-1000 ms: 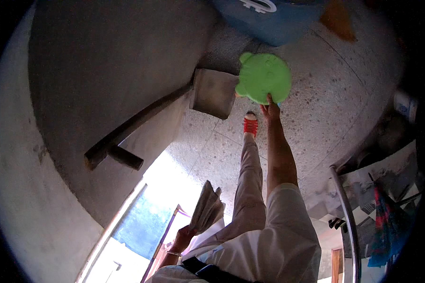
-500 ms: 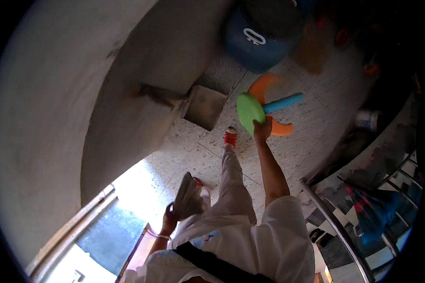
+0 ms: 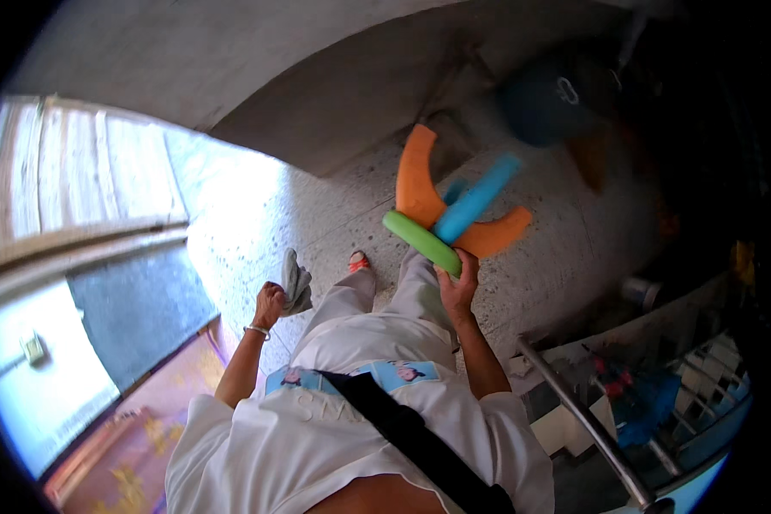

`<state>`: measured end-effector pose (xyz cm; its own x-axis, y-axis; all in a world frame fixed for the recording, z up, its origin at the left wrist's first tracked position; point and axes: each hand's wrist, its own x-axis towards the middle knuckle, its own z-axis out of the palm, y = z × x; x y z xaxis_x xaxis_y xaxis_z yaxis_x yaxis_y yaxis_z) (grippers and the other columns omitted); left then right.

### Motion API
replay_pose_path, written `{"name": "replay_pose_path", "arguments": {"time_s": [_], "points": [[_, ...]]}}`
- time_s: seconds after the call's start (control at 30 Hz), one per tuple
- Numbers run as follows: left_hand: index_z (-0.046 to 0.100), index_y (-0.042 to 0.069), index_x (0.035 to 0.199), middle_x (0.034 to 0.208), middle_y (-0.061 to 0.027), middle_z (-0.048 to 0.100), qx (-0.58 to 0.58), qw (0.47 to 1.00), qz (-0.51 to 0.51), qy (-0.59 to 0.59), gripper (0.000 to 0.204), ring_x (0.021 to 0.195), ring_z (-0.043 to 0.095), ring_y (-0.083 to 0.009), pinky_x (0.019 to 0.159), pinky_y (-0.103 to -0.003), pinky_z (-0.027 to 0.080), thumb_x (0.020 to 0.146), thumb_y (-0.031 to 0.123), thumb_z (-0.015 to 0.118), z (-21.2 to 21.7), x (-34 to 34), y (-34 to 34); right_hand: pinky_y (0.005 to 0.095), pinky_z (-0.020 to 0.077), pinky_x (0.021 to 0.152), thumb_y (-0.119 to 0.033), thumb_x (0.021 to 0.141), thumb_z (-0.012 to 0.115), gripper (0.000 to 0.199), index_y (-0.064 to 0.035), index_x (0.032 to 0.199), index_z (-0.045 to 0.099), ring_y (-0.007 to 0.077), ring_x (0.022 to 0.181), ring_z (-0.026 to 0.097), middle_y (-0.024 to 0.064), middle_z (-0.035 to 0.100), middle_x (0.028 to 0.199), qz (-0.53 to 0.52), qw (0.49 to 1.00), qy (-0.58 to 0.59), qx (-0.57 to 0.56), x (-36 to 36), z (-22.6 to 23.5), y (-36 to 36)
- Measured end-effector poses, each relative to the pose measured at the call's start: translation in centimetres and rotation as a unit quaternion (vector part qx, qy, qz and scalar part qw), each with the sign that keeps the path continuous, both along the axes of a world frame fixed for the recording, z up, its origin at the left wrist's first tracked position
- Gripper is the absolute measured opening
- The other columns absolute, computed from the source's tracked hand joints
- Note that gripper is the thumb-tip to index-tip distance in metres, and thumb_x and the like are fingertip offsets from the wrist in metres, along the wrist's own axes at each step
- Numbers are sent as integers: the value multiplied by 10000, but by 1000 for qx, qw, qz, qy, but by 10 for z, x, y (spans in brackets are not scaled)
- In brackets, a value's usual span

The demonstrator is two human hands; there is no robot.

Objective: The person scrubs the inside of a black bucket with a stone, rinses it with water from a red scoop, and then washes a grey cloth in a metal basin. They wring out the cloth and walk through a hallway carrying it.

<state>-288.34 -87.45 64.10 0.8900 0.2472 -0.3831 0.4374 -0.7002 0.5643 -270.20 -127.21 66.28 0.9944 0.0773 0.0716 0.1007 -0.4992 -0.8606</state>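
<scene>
My right hand (image 3: 458, 287) grips the edge of a small plastic stool (image 3: 421, 242) with a round green seat and curved orange and blue legs. The stool is tipped, its legs pointing forward and away from me, held above the floor in front of my right leg. A crumpled grey cloth (image 3: 296, 285) hangs from my left hand (image 3: 270, 301), whose fingers are closed on it beside my left leg. A bracelet circles my left wrist.
A dark blue barrel (image 3: 540, 103) stands far right in shadow. Metal railings (image 3: 587, 420) run along the lower right, with a blue plastic bag (image 3: 647, 398) by them. A curved wall (image 3: 317, 94) bounds the far side. Bright light falls on the speckled floor (image 3: 317, 206) at left.
My view has turned left, so the barrel now lies farther right. The stool has come closer and tilted, its seat now edge-on. The cloth stays in my left hand, swung outward from my leg.
</scene>
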Motion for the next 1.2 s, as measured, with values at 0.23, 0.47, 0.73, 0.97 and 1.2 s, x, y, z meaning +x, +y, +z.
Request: {"name": "replay_pose_path", "arguments": {"time_s": [0.23, 0.47, 0.73, 0.97, 1.2], "points": [[613, 51, 927, 881, -98, 633, -140, 933, 325, 62, 246, 702, 566, -175, 622, -304, 465, 731, 136, 491, 19, -101, 7, 425, 387, 836, -23, 659, 704, 473, -33, 1082, 493, 331, 962, 491, 152, 525, 1027, 246, 963, -81, 73, -45, 52, 84], [463, 77, 1247, 996, -54, 580, -242, 890, 381, -71, 501, 694, 468, -93, 696, -233, 405, 853, 385, 490, 113, -130, -41, 426, 397, 841, 25, 587, 714, 517, -32, 1057, 506, 349, 951, 522, 162, 556, 1006, 431, 874, -182, 129, -64, 94, 139], [462, 16, 1236, 1105, -51, 523, -282, 852, 379, -224, 687, 728, 479, -83, 739, -227, 402, 816, 559, 502, 159, -157, -41, 432, 386, 875, 22, 615, 708, 517, -39, 1084, 500, 322, 1011, 517, 147, 553, 1054, 591, 758, -164, 224, -79, 128, 192], [466, 11, 1204, 1158, -76, 535, -337, 767, 494, -232, 616, 1040, 523, -157, 916, -285, 409, 754, 379, 671, 179, -207, 9, 423, 387, 903, 25, 626, 701, 486, -13, 1071, 511, 324, 1022, 512, 152, 559, 1044, 721, 626, -171, 243, -95, 143, 288], [442, 5, 1212, 1154, -83, 539, -295, 667, 576, -369, 519, 1052, 520, -163, 891, -299, 432, 771, 193, 642, 174, -223, 72, 416, 386, 912, -14, 685, 689, 492, -19, 1139, 499, 316, 1072, 480, 153, 515, 1129, 647, 697, -226, 211, -121, 133, 416]]}}
